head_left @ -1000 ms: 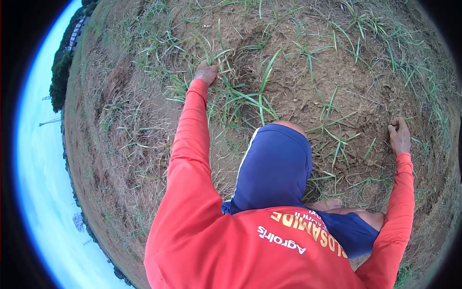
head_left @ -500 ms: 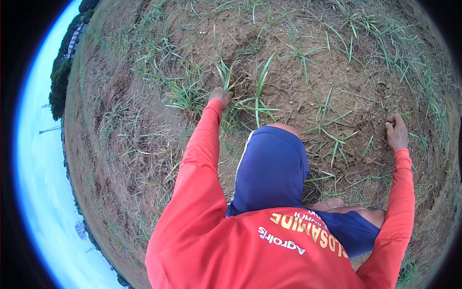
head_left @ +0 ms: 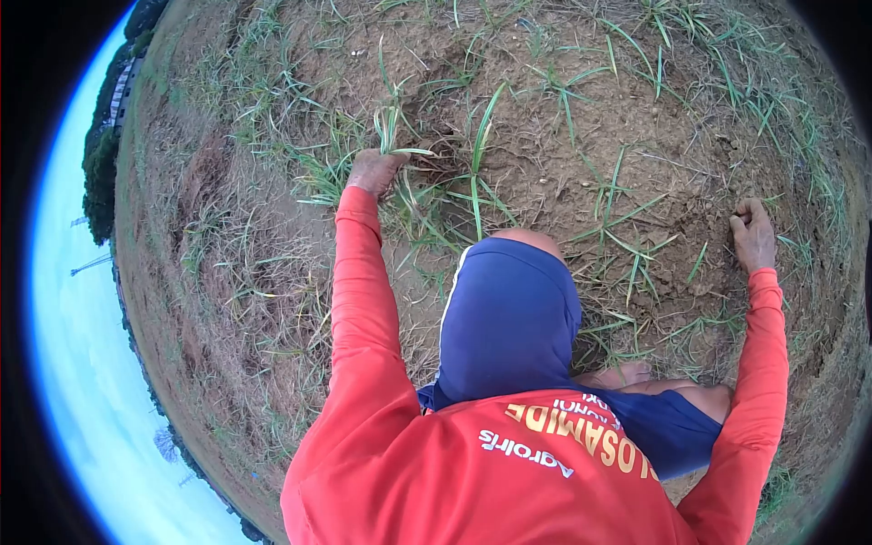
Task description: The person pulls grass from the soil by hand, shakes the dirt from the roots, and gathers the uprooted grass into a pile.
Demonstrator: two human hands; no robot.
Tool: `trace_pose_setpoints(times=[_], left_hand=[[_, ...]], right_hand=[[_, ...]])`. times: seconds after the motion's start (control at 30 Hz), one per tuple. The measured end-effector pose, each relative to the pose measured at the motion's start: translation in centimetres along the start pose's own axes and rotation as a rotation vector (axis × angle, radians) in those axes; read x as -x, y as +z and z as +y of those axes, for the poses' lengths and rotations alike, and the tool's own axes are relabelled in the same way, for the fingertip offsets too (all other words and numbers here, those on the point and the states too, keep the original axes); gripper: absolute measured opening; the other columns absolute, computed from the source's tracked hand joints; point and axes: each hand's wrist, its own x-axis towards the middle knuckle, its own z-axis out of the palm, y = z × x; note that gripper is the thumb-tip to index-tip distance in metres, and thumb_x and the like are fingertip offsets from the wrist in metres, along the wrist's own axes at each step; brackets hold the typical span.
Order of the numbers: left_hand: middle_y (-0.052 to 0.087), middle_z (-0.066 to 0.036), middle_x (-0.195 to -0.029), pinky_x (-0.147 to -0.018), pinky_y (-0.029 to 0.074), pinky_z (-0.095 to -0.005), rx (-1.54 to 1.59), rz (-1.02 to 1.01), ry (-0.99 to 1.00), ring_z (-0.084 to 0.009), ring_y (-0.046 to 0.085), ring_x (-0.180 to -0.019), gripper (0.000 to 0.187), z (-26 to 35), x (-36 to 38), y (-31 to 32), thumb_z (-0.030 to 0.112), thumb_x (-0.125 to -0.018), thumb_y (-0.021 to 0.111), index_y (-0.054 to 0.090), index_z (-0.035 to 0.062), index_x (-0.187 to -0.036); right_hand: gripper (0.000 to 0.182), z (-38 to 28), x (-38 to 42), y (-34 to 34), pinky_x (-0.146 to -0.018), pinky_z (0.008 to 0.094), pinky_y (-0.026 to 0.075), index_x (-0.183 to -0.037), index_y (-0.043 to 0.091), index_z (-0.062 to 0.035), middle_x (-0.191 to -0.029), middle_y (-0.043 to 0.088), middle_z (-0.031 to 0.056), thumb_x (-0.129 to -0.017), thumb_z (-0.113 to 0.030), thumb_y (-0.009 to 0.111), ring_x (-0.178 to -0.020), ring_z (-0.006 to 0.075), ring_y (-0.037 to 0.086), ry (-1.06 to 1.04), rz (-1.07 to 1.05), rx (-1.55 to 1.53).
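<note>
A tuft of long green grass sticks up from the closed fingers of my left hand, which is over the soil at the upper left. More grass blades grow close beside that hand. On the right, my right hand is low over loose brown soil, its fingers curled in. I cannot tell whether anything is between them. A few thin green blades are near its fingertips.
Between my hands, a taller grass plant and spreading blades grow from bare brown soil. My bent knee in blue shorts is in the middle, with a bare foot beside it. Dry grass covers the left ground.
My left hand has moved to the left with the grass tuft in its grip. The right hand stays in nearly the same spot, fingers still curled.
</note>
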Motion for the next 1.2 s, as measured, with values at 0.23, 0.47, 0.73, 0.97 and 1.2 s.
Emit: trace_pose_setpoints(times=[0.23, 0.47, 0.73, 0.97, 1.2], left_hand=[[0.069, -0.002, -0.078, -0.054, 0.042, -0.0316, 0.650, 0.052, 0.060, -0.0130, 0.056, -0.058, 0.034, -0.7, -0.6, -7.6, 0.037, -0.081, 0.080, 0.076, 0.0041, -0.090], [0.063, -0.004, -0.072, -0.048, 0.039, -0.0335, 0.294, -0.137, -0.079, -0.0160, 0.052, -0.051, 0.031, 1.5, -7.2, -5.3, 0.039, -0.081, 0.083, 0.070, 0.0112, -0.085], [0.057, 0.006, -0.066, -0.044, 0.025, -0.0252, 1.153, -0.290, 0.113, -0.0045, 0.042, -0.047, 0.021, 12.7, 1.4, -3.3, 0.029, -0.090, 0.079, 0.066, 0.0125, -0.087], [0.056, 0.009, -0.067, -0.043, 0.025, -0.0229, 1.076, -0.563, 0.309, -0.0015, 0.037, -0.047, 0.027, 25.0, 2.9, -0.9, 0.031, -0.091, 0.080, 0.067, 0.0103, -0.102], [0.062, 0.006, -0.083, -0.046, 0.029, -0.0227, 1.073, -0.613, 0.264, -0.0021, 0.041, -0.053, 0.034, 26.9, 4.5, -1.3, 0.031, -0.087, 0.084, 0.067, 0.0099, -0.107]], right_hand=[[0.018, 0.3, -0.6, 0.0, -0.075, 0.0353, 0.049, -0.100, 0.059, -0.0039, -0.077, 0.056, 0.0077, -0.084, -0.009, 0.065, -0.073, 0.0199, 0.056, 0.039, -0.029, 0.006], [0.018, 0.4, -1.9, -0.1, -0.076, 0.0370, 0.049, -0.098, 0.056, -0.0032, -0.081, 0.057, 0.0103, -0.083, -0.008, 0.064, -0.075, 0.0237, 0.057, -0.006, 0.038, -0.072], [0.045, -13.2, 0.6, -2.6, -0.072, 0.0332, 0.050, -0.128, 0.061, -0.0015, -0.077, 0.060, 0.0053, -0.085, -0.016, 0.067, -0.073, 0.0184, 0.059, -0.138, -0.093, -0.388], [0.091, -21.0, -0.9, -2.6, -0.115, 0.0336, 0.036, -0.161, 0.021, 0.0034, -0.093, 0.069, 0.0022, -0.084, -0.005, 0.069, -0.128, 0.0249, 0.059, -0.208, -0.350, -1.107], [0.105, -19.5, -1.8, -4.2, -0.108, 0.0350, 0.042, -0.162, 0.007, 0.0053, -0.127, 0.070, 0.0198, -0.083, -0.014, 0.074, -0.123, 0.0243, 0.060, -0.109, -0.315, -0.796]])
